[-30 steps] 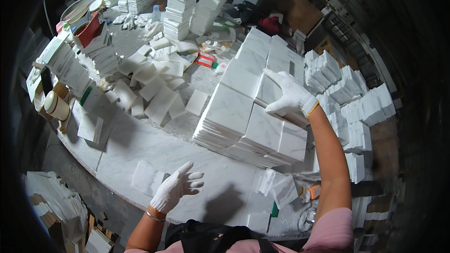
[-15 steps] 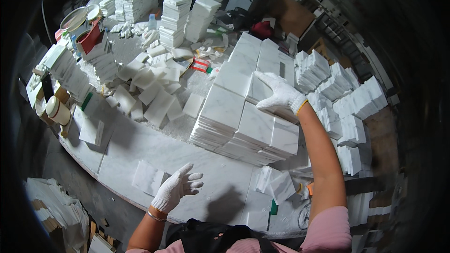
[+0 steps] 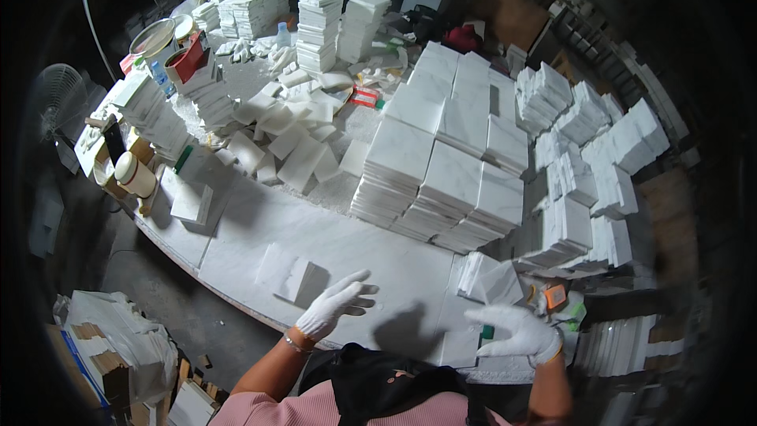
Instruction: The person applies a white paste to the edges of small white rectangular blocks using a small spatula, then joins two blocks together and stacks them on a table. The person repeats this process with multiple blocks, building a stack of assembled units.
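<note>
Block (image 3: 451,162): tiles stand squared on the bench (image 3: 378,248); I count at least eight column tops.
Piled: I judge the block largely built, its far-right part less clear to me; two towers (image 3: 318,31) rise behind it, leftward.
Loose: white pieces (image 3: 288,143) lie jumbled left of the block, unstacked, too overlapped for me to count.
Left hand (image 3: 337,304): gloved, fingers spread, holding nothing; front-left of the block, just beside one small stack (image 3: 277,270).
Right hand (image 3: 516,335): gloved, thumb wide of fingers, nothing visibly held; front-right of the block, near one tile (image 3: 460,347); contact, I cannot tell.
Fans (image 3: 63,99): two, well behind-left of the block.
</note>
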A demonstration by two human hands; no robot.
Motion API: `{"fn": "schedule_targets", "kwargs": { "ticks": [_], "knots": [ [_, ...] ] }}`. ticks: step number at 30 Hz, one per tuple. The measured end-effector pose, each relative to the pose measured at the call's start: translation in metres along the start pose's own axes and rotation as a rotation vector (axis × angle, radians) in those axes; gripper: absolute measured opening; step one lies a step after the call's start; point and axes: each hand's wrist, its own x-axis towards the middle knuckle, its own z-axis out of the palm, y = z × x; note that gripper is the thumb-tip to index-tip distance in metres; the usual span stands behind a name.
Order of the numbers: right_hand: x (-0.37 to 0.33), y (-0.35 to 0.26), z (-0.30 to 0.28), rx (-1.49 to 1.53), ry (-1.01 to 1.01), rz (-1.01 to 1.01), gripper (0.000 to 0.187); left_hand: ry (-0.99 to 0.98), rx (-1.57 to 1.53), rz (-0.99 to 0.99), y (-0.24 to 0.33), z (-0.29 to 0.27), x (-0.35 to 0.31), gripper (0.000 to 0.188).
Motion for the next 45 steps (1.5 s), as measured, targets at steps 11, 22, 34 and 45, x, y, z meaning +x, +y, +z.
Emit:
{"fn": "schedule_targets", "kwargs": {
  "ticks": [11, 22, 34, 45],
  "knots": [
    [-0.139, 0.102, 0.159, 0.397, 0.622, 0.706, 0.053, -0.051, 0.65, -0.105, -0.03, 0.052, -0.004, 0.056],
    [-0.095, 0.118, 0.16, -0.368, 0.326, 0.517, 0.104, -0.124, 1.106, -0.105, -0.055, 0.073, -0.014, 0.037],
    [-0.068, 0.151, 0.143, -0.541, 0.129, 0.25, 0.104, 0.032, 0.84, -0.143, -0.074, 0.088, -0.027, 0.044],
    [-0.138, 0.183, 0.175, 1.809, 0.293, -0.221, 0.076, -0.179, 0.404, -0.245, -0.081, 0.21, 0.013, 0.073]
  ]
}}
